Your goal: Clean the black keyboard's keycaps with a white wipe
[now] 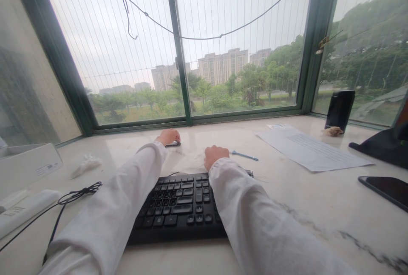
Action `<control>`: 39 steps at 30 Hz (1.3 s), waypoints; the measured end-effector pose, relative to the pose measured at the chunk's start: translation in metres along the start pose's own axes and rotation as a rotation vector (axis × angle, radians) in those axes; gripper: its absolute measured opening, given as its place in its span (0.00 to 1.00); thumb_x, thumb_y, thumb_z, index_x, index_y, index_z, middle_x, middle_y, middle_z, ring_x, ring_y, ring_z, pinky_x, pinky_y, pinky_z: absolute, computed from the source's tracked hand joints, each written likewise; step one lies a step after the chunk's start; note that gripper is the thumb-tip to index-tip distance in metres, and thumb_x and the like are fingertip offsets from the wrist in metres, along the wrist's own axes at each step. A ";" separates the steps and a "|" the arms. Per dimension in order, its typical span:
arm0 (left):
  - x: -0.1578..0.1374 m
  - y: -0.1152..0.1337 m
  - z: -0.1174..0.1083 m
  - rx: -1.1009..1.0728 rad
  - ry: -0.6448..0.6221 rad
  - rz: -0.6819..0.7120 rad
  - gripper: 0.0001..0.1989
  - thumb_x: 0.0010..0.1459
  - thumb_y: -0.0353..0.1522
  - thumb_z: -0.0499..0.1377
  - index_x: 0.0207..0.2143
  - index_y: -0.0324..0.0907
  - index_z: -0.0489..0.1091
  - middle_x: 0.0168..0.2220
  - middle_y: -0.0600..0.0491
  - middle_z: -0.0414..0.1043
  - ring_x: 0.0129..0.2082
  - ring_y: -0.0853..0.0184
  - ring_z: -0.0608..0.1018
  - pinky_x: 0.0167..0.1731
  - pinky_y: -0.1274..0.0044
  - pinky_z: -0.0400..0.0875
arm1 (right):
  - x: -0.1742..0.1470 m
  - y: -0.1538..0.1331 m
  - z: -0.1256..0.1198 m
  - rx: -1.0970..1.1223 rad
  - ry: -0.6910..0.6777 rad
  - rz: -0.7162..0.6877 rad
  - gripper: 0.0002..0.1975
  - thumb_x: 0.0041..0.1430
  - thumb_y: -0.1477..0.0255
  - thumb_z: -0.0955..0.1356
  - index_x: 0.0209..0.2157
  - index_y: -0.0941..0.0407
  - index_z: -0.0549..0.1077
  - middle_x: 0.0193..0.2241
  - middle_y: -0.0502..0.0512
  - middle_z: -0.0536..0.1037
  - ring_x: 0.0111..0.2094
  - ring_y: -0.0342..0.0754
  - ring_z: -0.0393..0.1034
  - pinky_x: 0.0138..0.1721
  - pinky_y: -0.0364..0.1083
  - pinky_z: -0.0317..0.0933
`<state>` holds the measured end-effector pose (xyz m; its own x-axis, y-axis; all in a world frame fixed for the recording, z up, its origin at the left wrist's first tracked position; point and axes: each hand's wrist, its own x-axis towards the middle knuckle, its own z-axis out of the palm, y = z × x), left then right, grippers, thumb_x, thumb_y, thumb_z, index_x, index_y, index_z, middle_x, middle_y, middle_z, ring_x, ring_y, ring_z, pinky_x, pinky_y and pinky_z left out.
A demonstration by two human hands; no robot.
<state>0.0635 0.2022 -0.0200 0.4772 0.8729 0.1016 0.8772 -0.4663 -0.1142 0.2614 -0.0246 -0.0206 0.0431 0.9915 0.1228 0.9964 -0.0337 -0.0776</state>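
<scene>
A black keyboard (178,232) lies on the pale stone-look surface between my forearms. One patch of its keys looks darker and sunken, as if caps are off. Past its far edge, my left hand (168,136) reaches toward the window with curled fingers. A small dark flat object (174,143) shows at its fingertips; I cannot make out its kind. My right hand (215,156) is closed just beyond the keyboard, over a whitish crumpled sheet (196,163). What its fingers hold is hidden. Beside it, a thin blue stick-like tool (245,155) lies flat.
Printed paper (314,149) lies at the right, with a dark cylinder (339,111) behind and a phone (385,191) nearer. At the left are a white box (30,164), a crumpled tissue (86,165), a white power strip (28,207) and a bundled black cable (79,192). A green-framed window (188,115) stands behind.
</scene>
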 end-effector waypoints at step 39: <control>0.011 -0.015 0.011 -0.090 0.064 0.025 0.07 0.51 0.37 0.63 0.32 0.50 0.79 0.39 0.55 0.79 0.40 0.66 0.78 0.38 0.82 0.67 | -0.003 -0.002 -0.005 0.009 -0.029 0.018 0.18 0.54 0.70 0.67 0.47 0.56 0.74 0.47 0.62 0.76 0.49 0.56 0.70 0.45 0.53 0.64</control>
<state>0.0554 0.2201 -0.0280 0.4989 0.8512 0.1632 0.8648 -0.5013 -0.0287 0.2598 -0.0283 -0.0162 0.0589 0.9940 0.0921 0.9948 -0.0507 -0.0885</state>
